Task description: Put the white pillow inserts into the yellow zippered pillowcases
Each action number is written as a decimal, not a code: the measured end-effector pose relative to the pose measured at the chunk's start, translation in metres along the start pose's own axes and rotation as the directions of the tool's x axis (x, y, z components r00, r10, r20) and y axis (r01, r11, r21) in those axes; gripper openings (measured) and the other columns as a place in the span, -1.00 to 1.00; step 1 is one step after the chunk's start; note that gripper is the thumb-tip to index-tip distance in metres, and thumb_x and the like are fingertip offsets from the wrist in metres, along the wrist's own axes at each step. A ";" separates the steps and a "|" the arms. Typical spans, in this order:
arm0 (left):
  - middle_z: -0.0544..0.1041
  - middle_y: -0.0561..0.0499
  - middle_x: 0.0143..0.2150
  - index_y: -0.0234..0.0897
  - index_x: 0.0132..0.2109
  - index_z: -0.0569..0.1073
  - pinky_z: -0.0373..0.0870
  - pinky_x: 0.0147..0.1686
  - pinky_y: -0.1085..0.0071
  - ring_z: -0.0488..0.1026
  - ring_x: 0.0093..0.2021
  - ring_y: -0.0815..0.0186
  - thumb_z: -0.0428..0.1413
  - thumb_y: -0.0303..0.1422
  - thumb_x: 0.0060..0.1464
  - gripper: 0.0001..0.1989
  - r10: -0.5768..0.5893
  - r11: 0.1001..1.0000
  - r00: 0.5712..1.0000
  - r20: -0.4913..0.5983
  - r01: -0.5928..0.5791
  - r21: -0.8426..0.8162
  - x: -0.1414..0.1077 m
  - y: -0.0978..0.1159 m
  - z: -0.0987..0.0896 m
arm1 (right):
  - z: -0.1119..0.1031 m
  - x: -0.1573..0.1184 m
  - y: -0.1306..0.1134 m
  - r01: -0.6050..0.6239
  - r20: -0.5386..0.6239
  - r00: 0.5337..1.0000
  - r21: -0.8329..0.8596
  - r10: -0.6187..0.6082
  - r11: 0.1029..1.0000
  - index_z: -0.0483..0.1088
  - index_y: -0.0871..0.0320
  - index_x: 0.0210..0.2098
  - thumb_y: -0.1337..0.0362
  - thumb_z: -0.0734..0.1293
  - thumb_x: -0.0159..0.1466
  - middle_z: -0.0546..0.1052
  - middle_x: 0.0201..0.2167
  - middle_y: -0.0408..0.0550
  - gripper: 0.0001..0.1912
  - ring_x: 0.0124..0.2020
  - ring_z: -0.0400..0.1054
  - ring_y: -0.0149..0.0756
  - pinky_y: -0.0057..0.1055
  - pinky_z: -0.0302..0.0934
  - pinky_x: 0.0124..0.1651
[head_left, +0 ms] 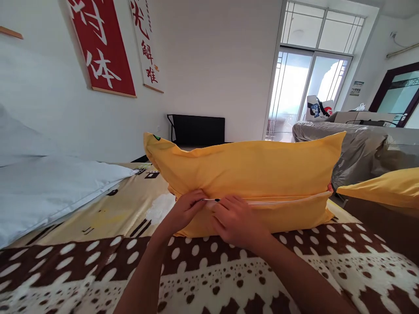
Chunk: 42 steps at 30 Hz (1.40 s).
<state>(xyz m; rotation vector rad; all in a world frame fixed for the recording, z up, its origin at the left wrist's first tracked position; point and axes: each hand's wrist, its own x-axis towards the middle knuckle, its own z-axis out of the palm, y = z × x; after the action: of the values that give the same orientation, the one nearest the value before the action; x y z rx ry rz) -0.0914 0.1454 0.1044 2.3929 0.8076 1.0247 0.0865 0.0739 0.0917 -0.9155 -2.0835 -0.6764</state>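
A plump yellow pillow (258, 170) stands on its long side on the patterned blanket (209, 279), with a zipper seam (278, 201) running lengthwise across the face toward me. At the left end of this seam my left hand (188, 209) pinches the edge of the yellow cover. Just right of it, my right hand (235, 220) is closed at the seam, its fingers curled; whatever small part they grip is hidden. A short gap with pale edging shows between the two hands.
White pillows (65, 183) lie at the left by the wall. Another yellow pillow (389, 187) is at the right edge. Behind it stands a plastic-covered sofa (356, 148) with boxes. A black panel (198, 130) stands at the far wall.
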 end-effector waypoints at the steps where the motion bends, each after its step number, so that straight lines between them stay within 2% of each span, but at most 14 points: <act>1: 0.50 -0.03 -0.36 -0.30 -0.36 0.46 0.33 -0.28 0.42 0.40 -0.32 0.30 -0.06 -0.23 0.14 -0.71 -0.021 0.999 0.999 -0.025 0.020 -0.035 -0.001 -0.001 0.001 | 0.010 0.006 -0.009 -0.049 -0.008 0.999 0.021 0.049 0.999 0.30 0.15 -0.40 0.36 0.20 0.25 0.40 -0.45 -0.06 -0.90 -0.36 0.22 -0.27 -0.33 0.10 -0.28; 4: 0.54 -0.02 -0.34 -0.30 -0.29 0.49 0.35 -0.30 0.44 0.45 -0.31 0.29 0.06 -0.22 0.06 -0.76 -0.106 0.986 0.989 -0.106 0.091 -0.141 -0.004 -0.006 0.005 | 0.033 0.007 -0.018 -0.185 -0.066 0.979 0.093 0.192 0.978 0.35 0.16 -0.31 0.38 0.18 0.26 0.46 -0.34 -0.01 -0.88 -0.29 0.24 -0.23 -0.30 0.12 -0.23; 9: 0.56 0.03 -0.42 -0.30 -0.40 0.53 0.35 -0.34 0.47 0.44 -0.35 0.32 0.19 -0.25 -0.06 -0.82 -0.243 0.950 0.957 -0.162 0.200 -0.241 -0.002 -0.005 0.010 | 0.051 -0.014 -0.013 -0.213 -0.143 0.961 0.158 0.235 0.964 0.38 0.19 -0.18 0.39 0.17 0.28 0.48 -0.26 0.04 -0.81 -0.23 0.26 -0.21 -0.26 0.12 -0.19; 14: 0.55 0.02 -0.47 -0.30 -0.46 0.56 0.33 -0.37 0.45 0.42 -0.38 0.31 0.22 -0.21 -0.10 -0.78 -0.378 0.890 0.918 -0.121 0.325 -0.320 0.000 0.006 0.014 | 0.061 -0.019 -0.012 -0.245 -0.248 0.929 0.148 0.276 0.958 0.39 0.16 -0.27 0.38 0.23 0.26 0.50 -0.34 -0.05 -0.89 -0.25 0.28 -0.26 -0.26 0.07 -0.14; 20: 0.61 0.03 -0.41 -0.26 -0.42 0.61 0.35 -0.36 0.47 0.46 -0.36 0.31 0.24 -0.21 -0.14 -0.80 -0.458 0.855 0.886 -0.079 0.414 -0.312 -0.002 0.010 0.015 | 0.068 -0.021 -0.017 -0.255 -0.321 0.910 0.069 0.263 0.965 0.39 0.15 -0.35 0.32 0.30 0.23 0.49 -0.43 -0.14 -0.95 -0.33 0.23 -0.32 -0.27 -0.04 -0.18; 26: 0.62 0.04 -0.41 -0.22 -0.43 0.62 0.37 -0.42 0.49 0.49 -0.38 0.31 0.24 -0.22 -0.15 -0.82 -0.494 0.844 0.866 -0.076 0.457 -0.280 -0.002 0.015 0.018 | 0.069 -0.021 -0.024 -0.297 -0.327 0.905 -0.029 0.272 0.954 0.34 0.15 -0.47 0.25 0.31 0.25 0.40 -0.53 -0.14 -0.82 -0.39 0.15 -0.32 -0.27 -0.12 -0.22; 29: 0.62 0.05 -0.41 -0.22 -0.43 0.62 0.39 -0.41 0.51 0.50 -0.37 0.31 0.25 -0.23 -0.16 -0.84 -0.495 0.842 0.866 -0.070 0.459 -0.282 -0.001 0.016 0.018 | 0.070 -0.018 -0.027 -0.332 -0.365 0.884 -0.050 0.292 0.942 0.30 0.16 -0.52 0.22 0.30 0.27 0.36 -0.56 -0.15 -0.74 -0.41 0.11 -0.33 -0.27 -0.12 -0.22; 34: 0.61 0.05 -0.43 -0.23 -0.43 0.62 0.37 -0.45 0.55 0.47 -0.41 0.35 0.23 -0.23 -0.12 -0.83 -0.481 0.843 0.876 -0.032 0.452 -0.292 -0.001 0.016 0.017 | 0.072 -0.015 -0.028 -0.372 -0.366 0.861 0.018 0.352 0.928 0.31 0.15 -0.54 0.28 0.28 0.28 0.36 -0.58 -0.16 -0.75 -0.42 0.13 -0.34 -0.27 -0.12 -0.22; 42: 0.61 0.10 -0.42 -0.19 -0.43 0.62 0.37 -0.40 0.58 0.48 -0.38 0.37 0.24 -0.24 -0.10 -0.87 -0.410 0.887 0.909 -0.077 0.378 -0.265 -0.001 0.012 0.020 | 0.074 -0.017 -0.025 -0.381 -0.378 0.838 0.111 0.394 0.918 0.33 0.16 -0.52 0.36 0.29 0.22 0.37 -0.58 -0.18 -0.83 -0.40 0.18 -0.34 -0.27 -0.09 -0.22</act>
<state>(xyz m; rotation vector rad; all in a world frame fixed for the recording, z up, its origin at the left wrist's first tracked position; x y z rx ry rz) -0.0729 0.1334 0.0976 1.8652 1.0917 1.0467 0.0440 0.1042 0.0316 -1.0478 -1.4879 -0.5528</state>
